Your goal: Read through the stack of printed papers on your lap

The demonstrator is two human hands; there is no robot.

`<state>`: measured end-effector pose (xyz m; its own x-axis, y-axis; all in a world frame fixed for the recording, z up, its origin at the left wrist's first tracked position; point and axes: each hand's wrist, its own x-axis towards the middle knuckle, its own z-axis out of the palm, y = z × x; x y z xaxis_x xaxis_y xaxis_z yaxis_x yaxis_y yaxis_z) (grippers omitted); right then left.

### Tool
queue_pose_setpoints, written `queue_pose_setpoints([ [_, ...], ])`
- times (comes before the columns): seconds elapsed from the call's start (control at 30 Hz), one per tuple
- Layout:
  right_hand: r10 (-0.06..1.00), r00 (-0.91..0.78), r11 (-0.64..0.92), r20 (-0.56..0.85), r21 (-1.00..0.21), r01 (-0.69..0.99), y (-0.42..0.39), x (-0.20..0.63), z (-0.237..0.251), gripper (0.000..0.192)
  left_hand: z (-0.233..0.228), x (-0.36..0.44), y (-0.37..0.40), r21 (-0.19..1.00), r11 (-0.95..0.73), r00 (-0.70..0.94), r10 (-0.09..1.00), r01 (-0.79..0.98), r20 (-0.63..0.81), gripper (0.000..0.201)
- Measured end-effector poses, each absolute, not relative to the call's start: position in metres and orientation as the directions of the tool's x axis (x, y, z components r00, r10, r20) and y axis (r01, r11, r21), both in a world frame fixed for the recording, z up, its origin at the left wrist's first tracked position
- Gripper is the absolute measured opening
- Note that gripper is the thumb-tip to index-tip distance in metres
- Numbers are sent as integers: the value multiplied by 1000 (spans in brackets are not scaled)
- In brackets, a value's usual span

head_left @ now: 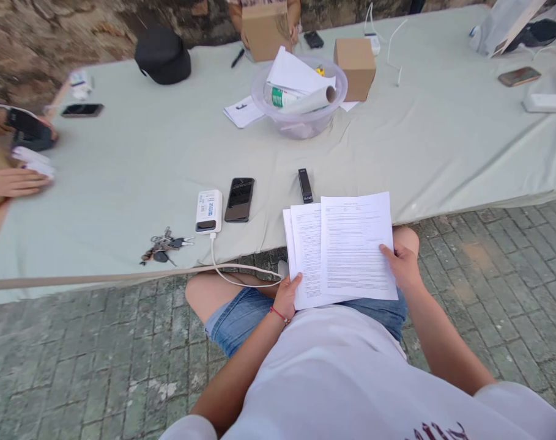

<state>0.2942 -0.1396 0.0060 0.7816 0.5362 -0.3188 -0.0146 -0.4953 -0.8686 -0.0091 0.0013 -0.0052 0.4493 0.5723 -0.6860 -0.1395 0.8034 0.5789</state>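
Over my lap, several printed sheets of paper [307,256] are pinched at their lower left edge by my left hand [287,296], thumb on top. A single printed sheet [358,247] overlaps them on the right, and my right hand [402,265] grips its right edge with the thumb on the front. The fingers behind the papers are hidden. The sheets' upper edges reach over the table edge, just below a small black device [305,185]. Left of that lie a black phone [240,199] and a white power bank [208,211] with a white cable plugged in.
A bunch of keys [164,247] lies near the front edge of the table [167,153]. A clear plastic bowl [300,127] holds papers and a roll. Cardboard boxes [355,68], a black cap [163,56] and another phone [82,110] stand farther back. Other people's hands [16,182] are at left and at the far side.
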Motion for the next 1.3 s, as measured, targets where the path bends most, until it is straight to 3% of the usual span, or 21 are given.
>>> queue_pose_setpoints([
  [0.37, 719, 610, -475, -332, -876, 85, -97, 252, 30, 40, -2, -7, -1, 634, 765, 468, 604, -111, -646, 61],
  [0.6, 632, 759, -536, -156, -796, 282, -88, 251, 13, 45, -9, -7, -1, 638, 766, 472, 592, -80, -653, 66],
  [0.7, 601, 723, -544, -341, -837, 58, -90, 259, 3, 46, -11, -6, 0, 606, 793, 487, 557, -70, -673, 65],
  [0.8, 681, 432, -485, -591, -806, -338, -89, 260, -4, 49, -13, -2, 2, 578, 814, 510, 520, -52, -685, 67],
  [0.87, 735, 253, -452, -629, -733, -508, -85, 258, -7, 52, -15, 2, 4, 582, 813, 550, 501, -34, -668, 68],
  [0.93, 762, 175, -438, -623, -695, -570, -80, 254, -8, 55, -16, 6, 7, 608, 794, 585, 498, -11, -640, 68],
  [1.13, 767, 320, -378, -556, -795, -474, -75, 255, 10, 55, -8, 20, 29, 805, 589, 557, 645, 75, -523, 60],
  [1.3, 814, 497, -224, -302, -952, -210, -59, 272, 54, 54, 33, 57, 72, 943, 331, 550, 793, -26, -263, 59],
])
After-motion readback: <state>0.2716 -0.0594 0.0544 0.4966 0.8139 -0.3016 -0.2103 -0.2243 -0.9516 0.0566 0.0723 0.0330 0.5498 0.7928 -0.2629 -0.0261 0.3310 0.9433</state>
